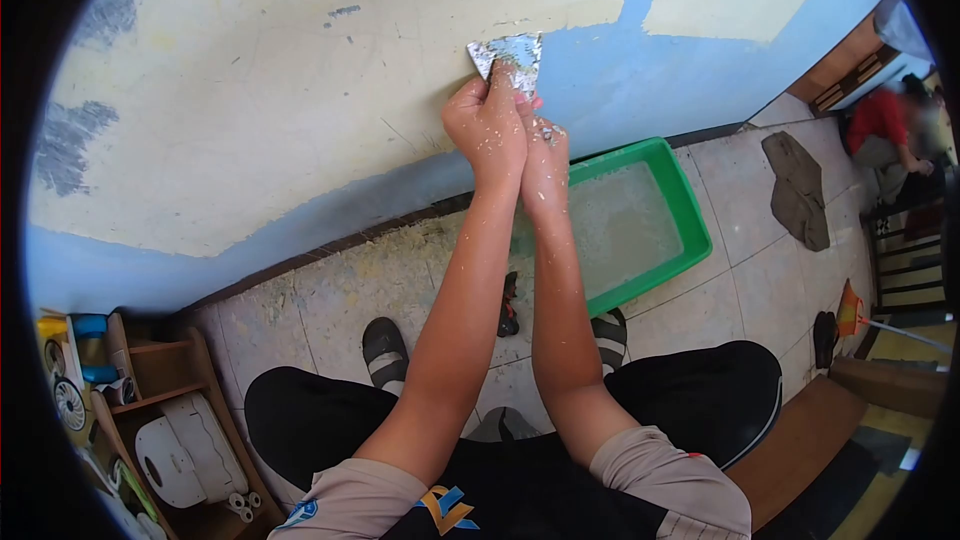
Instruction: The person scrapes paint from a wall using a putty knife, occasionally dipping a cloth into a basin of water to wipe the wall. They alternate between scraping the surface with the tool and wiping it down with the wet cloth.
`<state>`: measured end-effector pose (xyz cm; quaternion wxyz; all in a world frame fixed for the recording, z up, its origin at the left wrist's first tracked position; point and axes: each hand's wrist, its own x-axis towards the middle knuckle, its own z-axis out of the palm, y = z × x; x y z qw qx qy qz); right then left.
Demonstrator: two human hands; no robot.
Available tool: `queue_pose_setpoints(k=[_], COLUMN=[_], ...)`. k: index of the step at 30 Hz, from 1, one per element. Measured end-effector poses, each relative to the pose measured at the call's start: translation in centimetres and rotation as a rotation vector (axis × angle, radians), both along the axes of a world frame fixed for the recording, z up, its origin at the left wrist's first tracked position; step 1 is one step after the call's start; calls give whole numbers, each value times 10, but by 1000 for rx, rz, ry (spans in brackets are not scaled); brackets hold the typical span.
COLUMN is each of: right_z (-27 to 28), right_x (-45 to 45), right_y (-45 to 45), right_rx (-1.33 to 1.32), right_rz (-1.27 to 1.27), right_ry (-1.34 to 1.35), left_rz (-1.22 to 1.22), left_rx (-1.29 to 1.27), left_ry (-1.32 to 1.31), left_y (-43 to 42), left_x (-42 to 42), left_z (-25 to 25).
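While both forearms reach toward the wall [300,90], the left hand [485,130] and right hand [547,165] are pressed together around a paint scraper [520,50], one left finger laid along its flecked metal blade. That blade is at the wall, near where cream patches meet blue paint. Pale flakes speckle both hands. Below and to the right, a green plastic tub [694,220] of cloudy liquid stands on the tiled floor [765,285], beside its wall-side edge; a brown cloth [798,190] lies farther right.
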<state>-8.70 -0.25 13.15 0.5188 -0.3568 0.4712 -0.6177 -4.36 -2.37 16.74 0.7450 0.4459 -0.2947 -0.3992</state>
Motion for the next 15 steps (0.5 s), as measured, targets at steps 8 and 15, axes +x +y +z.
queue_pose_setpoints(k=[8, 15], right_z=[-50, -160], right_x=[23, 78], right_y=[42, 78], right_rx=[-11, -95], right_rz=[324, 903], right_ry=[867, 1665], left_rz=[169, 403], left_rx=[155, 457], left_ry=[563, 1347], left_y=[55, 165], left_x=[79, 106], left_z=[-143, -297])
